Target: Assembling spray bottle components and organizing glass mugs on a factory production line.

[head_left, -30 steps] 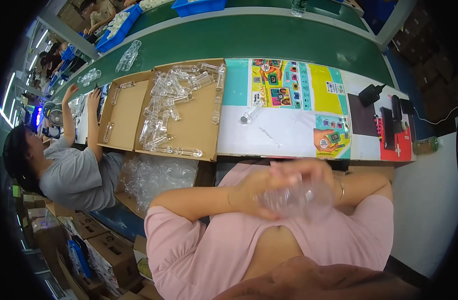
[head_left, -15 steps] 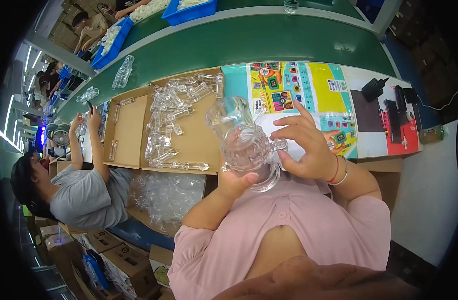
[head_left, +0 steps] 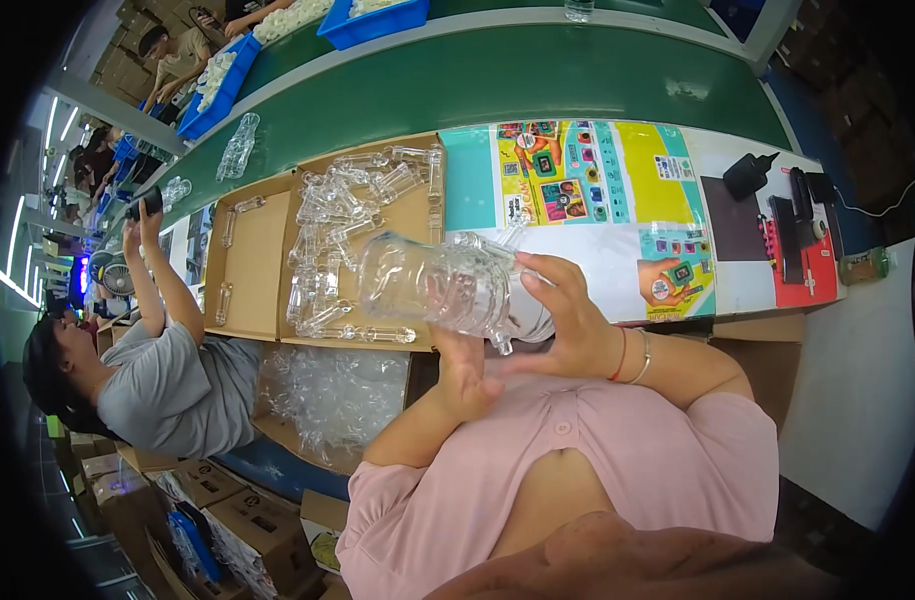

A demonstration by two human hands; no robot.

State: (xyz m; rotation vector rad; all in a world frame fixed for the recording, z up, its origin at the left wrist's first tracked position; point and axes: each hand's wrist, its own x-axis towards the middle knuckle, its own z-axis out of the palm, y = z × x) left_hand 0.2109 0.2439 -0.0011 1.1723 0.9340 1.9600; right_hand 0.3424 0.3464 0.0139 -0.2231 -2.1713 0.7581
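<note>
A large clear, bulbous vessel (head_left: 403, 285) with a wide rounded end, a ribbed middle and small side stubs lies tilted nearly sideways in front of my chest. My left hand (head_left: 465, 375) holds it from below, fingers behind its clear wall and thumb apart. Around the broad base end on the right curls my right hand (head_left: 583, 325), its fingertips on the upper side. Part of the base is hidden by that hand. Left of the vessel, a heap of clear tube-shaped parts (head_left: 328, 235) fills part of an open cardboard box (head_left: 403, 235).
Printed colourful sheets (head_left: 588, 170) cover the table beyond my hands. A black bottle (head_left: 748, 177) stands at the right. Below the box lies a carton of clear plastic bags (head_left: 328, 395). A co-worker in grey (head_left: 183, 395) sits at the left. Clear figures (head_left: 240, 148) lie on the green bench.
The vessel has tipped from nearly upright to lying sideways, its wide end swinging left. My right hand has moved from the side stub onto the base end. The co-worker's hands have risen leftward.
</note>
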